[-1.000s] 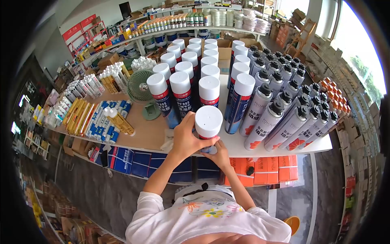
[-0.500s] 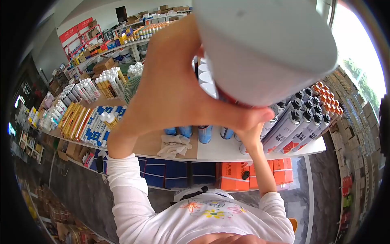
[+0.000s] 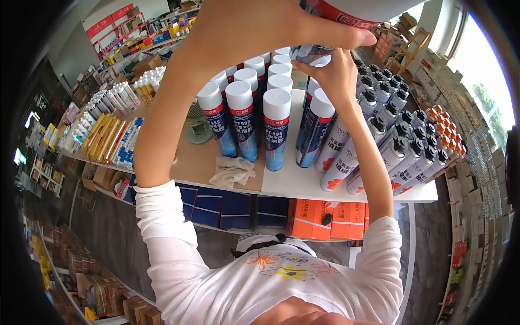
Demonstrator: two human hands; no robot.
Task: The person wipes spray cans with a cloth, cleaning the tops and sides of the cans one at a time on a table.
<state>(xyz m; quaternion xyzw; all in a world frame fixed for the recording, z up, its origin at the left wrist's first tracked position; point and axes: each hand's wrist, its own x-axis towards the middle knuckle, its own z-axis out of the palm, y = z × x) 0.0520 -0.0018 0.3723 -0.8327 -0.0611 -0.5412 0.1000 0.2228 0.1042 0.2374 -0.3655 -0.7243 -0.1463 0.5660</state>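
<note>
High and close to the camera, my left hand [image 3: 254, 30] is wrapped round a spray can [image 3: 349, 12] with a white cap and a red label band; the can is cut off by the top edge. My right hand [image 3: 336, 78] is lower and further off, its fingers closed round the can's lower, silvery part [image 3: 314, 54]. Below my hands, several blue cans with white caps [image 3: 276, 130] stand upright on the table. Beside my right forearm are white cans with black nozzles [image 3: 398, 149]. A crumpled cloth [image 3: 232, 172] lies near the table's front edge.
Cartridges and tubes [image 3: 103, 143] fill the table's left part. A round green base [image 3: 199, 132] sits behind the cloth. Orange-topped cans [image 3: 444, 130] stand at the right. Orange boxes [image 3: 313, 219] and dark blue boxes [image 3: 207, 210] are under the table [image 3: 254, 187].
Both hands and the can have moved up and away from the camera's centre. My right hand now shows beside the can, and the rows of blue cans have come into view.
</note>
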